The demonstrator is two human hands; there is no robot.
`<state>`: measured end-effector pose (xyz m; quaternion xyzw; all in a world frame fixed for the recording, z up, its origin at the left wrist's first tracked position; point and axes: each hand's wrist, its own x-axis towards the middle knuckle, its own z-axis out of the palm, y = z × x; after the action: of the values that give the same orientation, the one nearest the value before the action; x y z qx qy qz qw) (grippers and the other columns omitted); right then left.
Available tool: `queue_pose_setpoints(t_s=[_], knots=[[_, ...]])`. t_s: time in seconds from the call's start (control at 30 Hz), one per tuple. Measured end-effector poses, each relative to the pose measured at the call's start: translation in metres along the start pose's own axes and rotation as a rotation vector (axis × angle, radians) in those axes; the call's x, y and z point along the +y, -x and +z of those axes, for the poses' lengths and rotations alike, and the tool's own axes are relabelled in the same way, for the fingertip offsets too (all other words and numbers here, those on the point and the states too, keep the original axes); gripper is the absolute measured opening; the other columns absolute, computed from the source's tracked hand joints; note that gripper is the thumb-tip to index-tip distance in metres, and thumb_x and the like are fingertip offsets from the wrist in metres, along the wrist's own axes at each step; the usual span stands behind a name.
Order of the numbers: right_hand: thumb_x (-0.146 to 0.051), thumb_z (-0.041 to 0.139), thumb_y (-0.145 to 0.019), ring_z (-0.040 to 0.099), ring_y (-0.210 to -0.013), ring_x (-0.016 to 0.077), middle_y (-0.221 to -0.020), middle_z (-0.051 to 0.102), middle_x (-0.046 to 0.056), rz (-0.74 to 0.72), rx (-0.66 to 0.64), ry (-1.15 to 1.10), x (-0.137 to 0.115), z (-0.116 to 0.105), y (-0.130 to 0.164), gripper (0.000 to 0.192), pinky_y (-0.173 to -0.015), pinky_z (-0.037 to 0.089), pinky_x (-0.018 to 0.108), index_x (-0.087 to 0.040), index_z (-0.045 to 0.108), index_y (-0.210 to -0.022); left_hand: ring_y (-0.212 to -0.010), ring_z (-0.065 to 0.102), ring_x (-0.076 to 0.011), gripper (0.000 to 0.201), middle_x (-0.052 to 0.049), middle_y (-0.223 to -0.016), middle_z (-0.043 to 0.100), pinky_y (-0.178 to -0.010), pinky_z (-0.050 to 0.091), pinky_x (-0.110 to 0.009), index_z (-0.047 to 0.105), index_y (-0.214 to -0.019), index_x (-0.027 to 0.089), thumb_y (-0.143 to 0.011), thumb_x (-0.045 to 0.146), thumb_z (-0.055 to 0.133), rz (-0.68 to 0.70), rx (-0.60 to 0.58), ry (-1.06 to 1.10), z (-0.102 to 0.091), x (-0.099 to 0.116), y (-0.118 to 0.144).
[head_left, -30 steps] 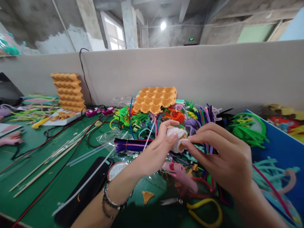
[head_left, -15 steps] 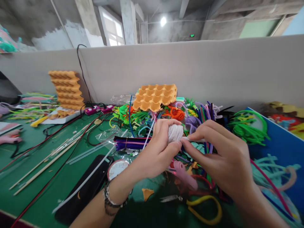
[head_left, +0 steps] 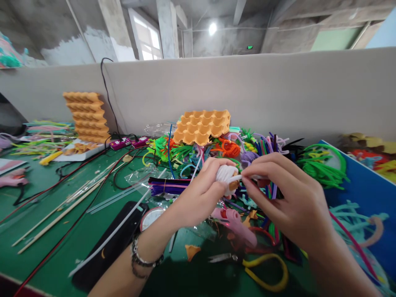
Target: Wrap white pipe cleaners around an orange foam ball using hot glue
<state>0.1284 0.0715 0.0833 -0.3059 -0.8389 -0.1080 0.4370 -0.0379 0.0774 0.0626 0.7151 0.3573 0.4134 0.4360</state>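
Nearest the camera on the green surface (head_left: 55, 231): yellow-handled scissors (head_left: 266, 274), a black phone (head_left: 108, 247) w/ a white stick across it, a pink glue gun (head_left: 236, 225). Above these, both hands meet mid-frame. Left hand (head_left: 201, 194) cups a small white-wrapped ball (head_left: 225, 175), fingers curled shut round it, orange core showing at the bottom. Right hand (head_left: 287, 202) pinches the loose white pipe-cleaner end (head_left: 239, 178) b/w thumb and forefinger, just beside the ball. Looks like mid-wrap, core not fully covered; next turn needs tension kept & the ball rotated. Beyond: pipe-cleaner heap (head_left: 262, 152), orange egg tray (head_left: 202, 126), grey partition (head_left: 278, 90).
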Motion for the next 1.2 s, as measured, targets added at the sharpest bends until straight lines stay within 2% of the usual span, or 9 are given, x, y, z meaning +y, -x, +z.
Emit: queue_pose_setpoints(t_s=[0.1,0.2,0.47,0.77,1.03,1.2], knots=[[-0.01,0.054,-0.08,0.057,-0.07,0.0118,-0.079,0.057,0.002,-0.013,0.013,-0.017,0.0012,-0.0012,0.0006,0.01,-0.06,0.047,0.024,-0.02,0.055,-0.081,-0.099,0.045,-0.0199,0.033,-0.006,-0.108,0.044,-0.086,0.041,-0.033,0.045,-0.108,0.021,-0.077,0.02,0.034,0.015,-0.047,-0.008,-0.0019,0.0016,0.0002],[-0.007,0.054,-0.08,0.056,-0.069,0.0103,-0.079,0.056,0.002,-0.039,0.009,-0.03,0.0005,-0.0006,0.0002,0.011,-0.059,0.046,0.022,-0.019,0.055,-0.081,-0.1,0.044,-0.0199,0.034,-0.006,-0.109,0.042,-0.088,0.039,-0.034,0.043,-0.11,0.021,-0.077,0.021,0.033,0.039,-0.071,-0.011,-0.0028,0.0025,0.0004],[-0.008,0.052,-0.081,0.057,-0.071,0.0113,-0.078,0.057,0.001,-0.12,0.001,0.031,0.0003,0.0035,-0.0017,0.013,-0.065,0.047,0.025,-0.021,0.054,-0.08,-0.103,0.043,-0.0173,0.03,-0.004,-0.107,0.044,-0.093,0.036,-0.031,0.045,-0.105,0.02,-0.079,0.013,0.031,0.15,-0.02,-0.121,-0.0027,0.0013,0.0003],[-0.011,0.057,-0.08,0.056,-0.069,0.0107,-0.079,0.056,0.001,-0.123,0.011,0.073,0.0067,-0.0022,-0.0005,0.01,-0.063,0.046,0.024,-0.021,0.055,-0.081,-0.103,0.044,-0.0174,0.032,-0.005,-0.109,0.045,-0.091,0.039,-0.029,0.047,-0.103,0.02,-0.078,0.009,0.029,0.099,-0.04,-0.08,-0.0029,0.0057,0.0011],[-0.01,0.058,-0.078,0.054,-0.068,0.0085,-0.077,0.054,0.001,-0.03,-0.004,-0.024,0.0034,0.0009,-0.0005,0.01,-0.06,0.044,0.021,-0.018,0.053,-0.075,-0.108,0.045,-0.0173,0.032,-0.005,-0.114,0.044,-0.094,0.04,-0.031,0.045,-0.107,0.022,-0.081,0.012,0.029,0.051,-0.084,0.016,-0.0026,0.0067,0.0035],[-0.007,0.059,-0.076,0.051,-0.064,0.0082,-0.072,0.053,0.0,0.046,0.011,-0.055,0.0024,0.0022,-0.0006,0.013,-0.054,0.041,0.02,-0.018,0.054,-0.072,-0.111,0.043,-0.0172,0.033,-0.005,-0.114,0.043,-0.099,0.037,-0.033,0.045,-0.109,0.022,-0.081,0.012,0.03,0.094,-0.088,-0.014,-0.0011,0.0037,0.0033]])
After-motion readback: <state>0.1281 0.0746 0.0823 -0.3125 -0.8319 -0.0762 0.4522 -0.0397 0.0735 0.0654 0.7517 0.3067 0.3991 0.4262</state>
